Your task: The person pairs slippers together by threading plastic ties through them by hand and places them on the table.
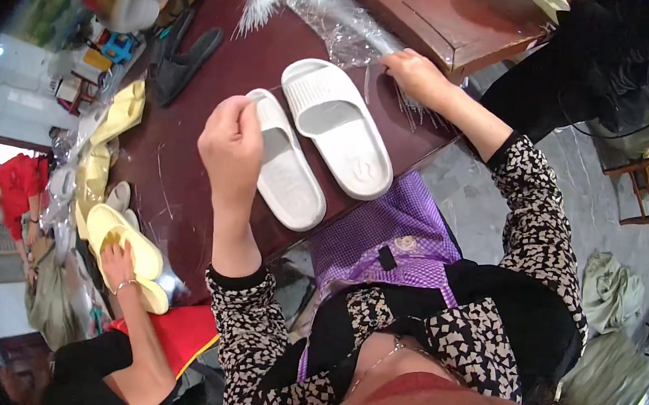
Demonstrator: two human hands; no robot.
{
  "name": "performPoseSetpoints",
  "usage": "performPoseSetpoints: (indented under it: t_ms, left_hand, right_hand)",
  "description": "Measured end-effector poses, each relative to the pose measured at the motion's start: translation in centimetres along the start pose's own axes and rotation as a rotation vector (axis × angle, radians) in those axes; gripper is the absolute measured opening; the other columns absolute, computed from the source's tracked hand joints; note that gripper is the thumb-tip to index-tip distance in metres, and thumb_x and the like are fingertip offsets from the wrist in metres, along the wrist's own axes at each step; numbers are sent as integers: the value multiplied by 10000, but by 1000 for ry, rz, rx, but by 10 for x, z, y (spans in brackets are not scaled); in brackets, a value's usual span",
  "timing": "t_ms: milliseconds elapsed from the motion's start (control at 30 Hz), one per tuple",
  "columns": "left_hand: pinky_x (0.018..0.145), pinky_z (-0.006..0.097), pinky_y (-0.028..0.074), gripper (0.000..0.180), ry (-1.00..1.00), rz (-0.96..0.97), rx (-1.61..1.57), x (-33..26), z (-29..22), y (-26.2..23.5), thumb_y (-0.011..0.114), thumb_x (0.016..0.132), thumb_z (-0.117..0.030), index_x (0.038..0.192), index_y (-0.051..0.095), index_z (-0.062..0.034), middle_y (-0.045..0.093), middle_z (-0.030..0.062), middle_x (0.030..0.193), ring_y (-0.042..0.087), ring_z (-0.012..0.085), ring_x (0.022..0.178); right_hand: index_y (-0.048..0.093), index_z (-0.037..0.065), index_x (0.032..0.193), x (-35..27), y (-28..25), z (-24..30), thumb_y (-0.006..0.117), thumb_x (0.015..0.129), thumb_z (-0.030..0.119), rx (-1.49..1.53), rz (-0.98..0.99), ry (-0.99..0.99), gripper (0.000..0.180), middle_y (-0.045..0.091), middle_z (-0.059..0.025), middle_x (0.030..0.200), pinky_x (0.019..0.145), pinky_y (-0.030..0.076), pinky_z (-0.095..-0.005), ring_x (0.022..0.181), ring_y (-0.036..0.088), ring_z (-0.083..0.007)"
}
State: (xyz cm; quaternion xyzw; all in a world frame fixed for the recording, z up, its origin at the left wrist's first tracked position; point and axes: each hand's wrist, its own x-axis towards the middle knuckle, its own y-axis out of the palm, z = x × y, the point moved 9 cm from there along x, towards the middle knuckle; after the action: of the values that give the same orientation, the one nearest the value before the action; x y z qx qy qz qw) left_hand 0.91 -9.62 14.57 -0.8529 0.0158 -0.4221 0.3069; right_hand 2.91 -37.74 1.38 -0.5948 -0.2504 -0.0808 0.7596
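Observation:
A pair of white slide slippers lies side by side on the dark red table [183, 178], soles down. My left hand [233, 148] is closed in a curled grip over the outer edge of the left slipper [290, 187]; whatever its fingers hold is hidden. To its right lies the other slipper [348, 137], untouched. Beyond that one, my right hand [418, 79] is closed at a bundle of thin white plastic ties [411, 108], partly inside a clear plastic bag [333, 19]. The ties' loose ends fan out under my wrist.
At left, a co-worker's hand [117, 265] rests in a yellow slipper [128, 240]. Dark grey slippers [184, 62] lie at the far left edge. Another tuft of white ties [259, 3] is at the back. A raised reddish-brown tabletop [442, 16] stands beyond my right hand.

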Motion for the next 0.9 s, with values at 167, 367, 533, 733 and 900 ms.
performPoseSetpoints:
  t_ms: [167,367,533,733,900]
  left_hand:
    - [626,317,474,50,-163,-30,-21,-32,13,-26,572,800,1,830,610,16,612,134,746,602,227,678]
    - [635,386,477,60,-75,-16,57,-61,-1,-5,570,777,17,824,601,-5,610,130,776,591,310,718]
    - [638,382,475,49,-81,-13,5,-79,-6,9,582,774,6,817,601,-8,614,119,773,590,306,716]
    - [624,363,464,93,31,199,-12,-91,-32,28,614,756,-3,848,607,-15,594,118,771,581,292,698]
    - [609,352,454,146,153,325,0,-106,-53,27,642,729,-8,870,608,-23,567,97,801,563,269,696]
  right_hand:
    - [622,37,973,7,-18,19,549,835,98,162,-53,1,168,631,-180,866,728,501,-399,836,617,-315]
    - [614,7,1037,3,-43,78,531,909,127,803,97,149,194,632,-50,815,628,496,-272,685,603,-151]
    - [618,-1,1022,-13,-25,115,493,941,150,1269,273,375,212,594,-1,772,561,466,-229,637,551,-86]
    - [609,21,914,-13,-13,114,472,948,175,1711,144,587,208,583,-10,736,483,423,-200,549,502,-65]
    - [556,49,770,-25,-19,106,504,918,200,1597,183,705,218,546,-15,657,456,379,-199,494,451,-69]
